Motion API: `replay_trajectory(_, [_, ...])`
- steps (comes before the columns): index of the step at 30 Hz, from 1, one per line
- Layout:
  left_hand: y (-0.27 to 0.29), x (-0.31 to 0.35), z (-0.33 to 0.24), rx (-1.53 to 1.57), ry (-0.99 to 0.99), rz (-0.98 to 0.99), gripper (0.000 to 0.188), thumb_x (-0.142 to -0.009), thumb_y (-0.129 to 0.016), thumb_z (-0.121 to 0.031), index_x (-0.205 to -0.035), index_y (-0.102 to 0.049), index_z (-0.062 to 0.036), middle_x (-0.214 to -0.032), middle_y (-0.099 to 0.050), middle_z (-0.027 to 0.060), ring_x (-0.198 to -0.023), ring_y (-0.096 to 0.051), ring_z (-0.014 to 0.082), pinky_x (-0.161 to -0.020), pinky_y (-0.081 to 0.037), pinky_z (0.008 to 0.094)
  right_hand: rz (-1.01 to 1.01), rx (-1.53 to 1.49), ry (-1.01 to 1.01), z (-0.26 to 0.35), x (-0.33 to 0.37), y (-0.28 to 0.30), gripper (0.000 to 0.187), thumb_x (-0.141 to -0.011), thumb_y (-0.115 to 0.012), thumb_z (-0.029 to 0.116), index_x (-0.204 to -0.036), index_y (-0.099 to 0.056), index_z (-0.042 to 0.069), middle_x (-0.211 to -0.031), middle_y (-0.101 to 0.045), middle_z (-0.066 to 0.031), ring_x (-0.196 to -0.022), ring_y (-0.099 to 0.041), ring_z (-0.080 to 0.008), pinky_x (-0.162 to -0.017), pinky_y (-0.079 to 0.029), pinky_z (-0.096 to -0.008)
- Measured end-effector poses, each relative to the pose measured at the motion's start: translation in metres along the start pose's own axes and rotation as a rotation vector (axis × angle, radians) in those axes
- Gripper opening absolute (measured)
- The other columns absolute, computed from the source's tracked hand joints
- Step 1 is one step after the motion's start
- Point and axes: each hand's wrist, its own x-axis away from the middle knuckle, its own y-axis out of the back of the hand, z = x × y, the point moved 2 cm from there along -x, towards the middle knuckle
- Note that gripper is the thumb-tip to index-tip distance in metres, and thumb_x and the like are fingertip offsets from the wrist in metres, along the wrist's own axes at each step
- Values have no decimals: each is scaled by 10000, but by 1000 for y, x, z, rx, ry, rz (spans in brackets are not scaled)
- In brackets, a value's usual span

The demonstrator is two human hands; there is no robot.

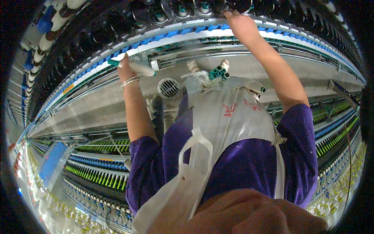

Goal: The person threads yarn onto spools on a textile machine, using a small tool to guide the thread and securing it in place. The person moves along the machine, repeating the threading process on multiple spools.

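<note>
My left hand [125, 69] is closed round a bobbin [142, 69] wound with white yarn on a green tube. The tube's bare green end sticks out on the far side of the fist, and the yarn-covered part points right. At the top of the view, my right hand [242, 27] reaches over the rail into the row of spindles. Its fingers are bent together at a dark spot, and what they hold or touch there cannot be made out. Just left of them, green-topped spindles [182, 11] stand in dark, ring-like holders.
A blue-and-white rail [183, 36] curves along the spinning frame before me. Several green tubes [219, 72] poke from the pocket of my pale apron [241, 113]. A round drain grate [168, 88] lies in the floor. Behind me stands another frame with lime-green bobbins [97, 175].
</note>
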Motion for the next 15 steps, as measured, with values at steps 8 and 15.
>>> replay_trajectory(8, [-19, -8, -14, -117, -121, -20, 344, -812, -717, -288, -990, -599, -18, -902, -609, 61, -785, -583, 172, -605, -484, 325, -446, -87, -35, -12, -1, 0, 98, -865, -574, 161, -886, -607, 71, -759, -597, -113, -567, -543, -290, -482, -446, -373])
replay_trajectory(15, [-31, 87, 1, -211, -350, 76, 281, -842, -681, -199, -1058, -605, -37, -1068, -621, 110, -966, -594, 224, -757, -526, 366, -198, -2086, -1018, -21, 65, -81, 165, -875, -572, 120, -985, -610, 2, -936, -636, -67, -557, -394, -68, -433, -260, -203])
